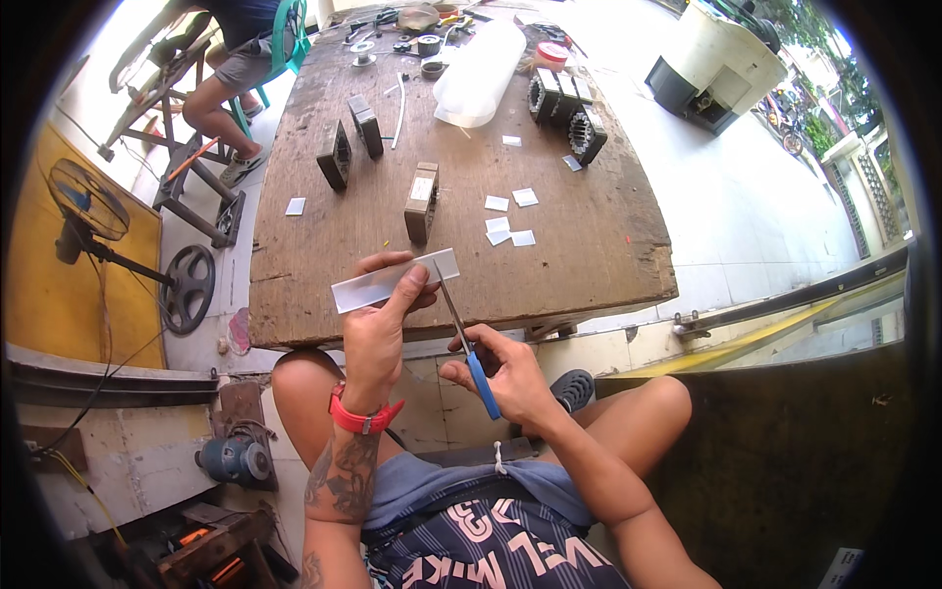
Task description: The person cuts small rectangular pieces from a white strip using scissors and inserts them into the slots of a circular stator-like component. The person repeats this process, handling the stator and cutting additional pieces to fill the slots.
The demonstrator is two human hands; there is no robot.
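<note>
My left hand point(388, 302) pinches a translucent white plastic strip point(366, 291) between thumb and fingers, over the table's front edge. In my right hand point(510, 373) is a pair of scissors with blue handles point(480, 381). Their metal blades reach up to the strip near its right end; whether they have cut into it is too small to tell. Beyond the strip stands a motor stator core point(421, 208) with a white label on top. Several small cut pieces of the same kind of sheet point(497, 225) lie to its right.
The wooden table point(339, 250) carries more stator cores point(335, 157), a rolled plastic sheet point(483, 74), and spools and tape point(551, 56) at the far end. A standing fan point(88, 201) is at left. Another person point(221, 88) sits at far left.
</note>
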